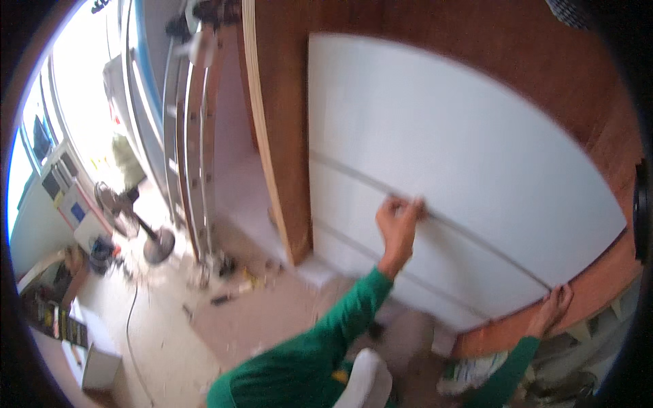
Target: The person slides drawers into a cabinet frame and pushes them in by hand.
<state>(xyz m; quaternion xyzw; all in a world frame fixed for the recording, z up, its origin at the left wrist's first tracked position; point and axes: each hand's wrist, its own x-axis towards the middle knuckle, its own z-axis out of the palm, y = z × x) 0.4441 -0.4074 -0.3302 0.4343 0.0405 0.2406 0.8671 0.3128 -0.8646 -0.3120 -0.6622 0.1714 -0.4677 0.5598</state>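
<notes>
Left grip (401, 209), pinching strip (469, 238); right (554, 307), curled, at end

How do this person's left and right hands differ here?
The left hand is over the white panel's face; the right hand is at its lower right edge. The left hand looks larger in the picture than the right hand. Both are bare, come from green sleeves and are along the same thin dark line.

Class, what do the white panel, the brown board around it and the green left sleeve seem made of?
White panel: perhaps painted or laminated board; smooth, even, fairly matt face. Brown board: probably wood or veneer, low sheen; reddish-brown with faint streaks like grain. Left sleeve: matt cloth, soft folds; fibre unclear.
</notes>
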